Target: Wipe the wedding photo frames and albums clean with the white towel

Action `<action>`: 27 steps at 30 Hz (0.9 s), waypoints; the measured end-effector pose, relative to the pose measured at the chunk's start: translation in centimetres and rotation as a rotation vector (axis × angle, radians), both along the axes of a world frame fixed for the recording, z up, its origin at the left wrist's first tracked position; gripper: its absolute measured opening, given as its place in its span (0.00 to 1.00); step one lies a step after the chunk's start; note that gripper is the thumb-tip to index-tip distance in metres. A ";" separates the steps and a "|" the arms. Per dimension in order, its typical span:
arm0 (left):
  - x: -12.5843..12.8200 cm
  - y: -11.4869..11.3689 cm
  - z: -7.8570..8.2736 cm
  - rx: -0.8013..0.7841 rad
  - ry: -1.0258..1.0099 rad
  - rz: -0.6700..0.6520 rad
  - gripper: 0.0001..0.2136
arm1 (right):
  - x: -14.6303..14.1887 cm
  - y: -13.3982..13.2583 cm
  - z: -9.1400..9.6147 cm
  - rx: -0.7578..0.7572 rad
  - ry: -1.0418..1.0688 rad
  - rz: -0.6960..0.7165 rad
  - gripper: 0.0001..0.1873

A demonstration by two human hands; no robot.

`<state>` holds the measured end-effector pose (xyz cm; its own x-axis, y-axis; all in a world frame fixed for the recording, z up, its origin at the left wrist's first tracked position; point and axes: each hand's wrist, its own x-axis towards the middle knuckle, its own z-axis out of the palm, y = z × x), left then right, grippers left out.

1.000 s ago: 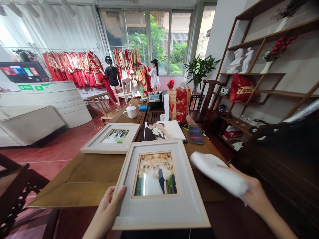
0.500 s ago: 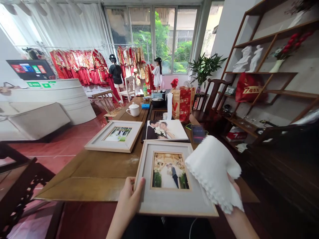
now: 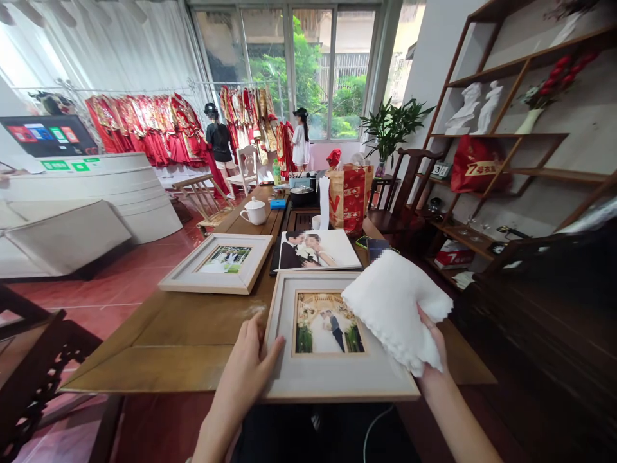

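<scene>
A pale framed wedding photo lies at the near edge of the wooden table. My left hand grips its left side, thumb on the frame's front. A white cloth is bunched in my right hand, which holds it over the frame's right part, covering the upper right corner. A second framed photo lies flat further left on the table. An unframed wedding print rests just behind the near frame.
A white teapot, a red gift bag, a phone and small items crowd the table's far end. Wooden shelves stand on the right, a carved chair at the left. Two people stand by racks of red garments.
The frame came down from a raised tilt to lie nearly flat at the table edge. My right hand swung the cloth in from the right onto the frame's right side.
</scene>
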<state>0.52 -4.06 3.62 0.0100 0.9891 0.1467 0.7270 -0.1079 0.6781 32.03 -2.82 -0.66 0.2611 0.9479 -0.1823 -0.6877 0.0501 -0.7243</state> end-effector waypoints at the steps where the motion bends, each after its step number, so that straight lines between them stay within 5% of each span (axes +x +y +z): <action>1: -0.1 0.3 -0.3 0.075 -0.063 -0.029 0.26 | 0.1 -0.1 -0.1 -0.008 0.007 -0.002 0.13; 7: -0.7 1.4 -0.3 0.091 -0.284 -0.293 0.20 | 0.4 -0.8 -0.7 -0.024 0.100 -0.039 0.14; 18: -1.3 1.9 -0.8 0.023 -0.409 -0.503 0.16 | 0.0 -0.7 0.9 -0.109 0.200 0.057 0.14; 27: -0.7 2.0 -0.4 -0.062 -0.461 -0.439 0.11 | -0.8 -1.0 1.4 -0.140 0.174 0.006 0.11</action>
<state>-0.13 -2.08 3.18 0.3659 0.9140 0.1755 0.2563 -0.2802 0.9251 31.24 -3.85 0.78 0.2083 0.9118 -0.3538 -0.8031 -0.0470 -0.5940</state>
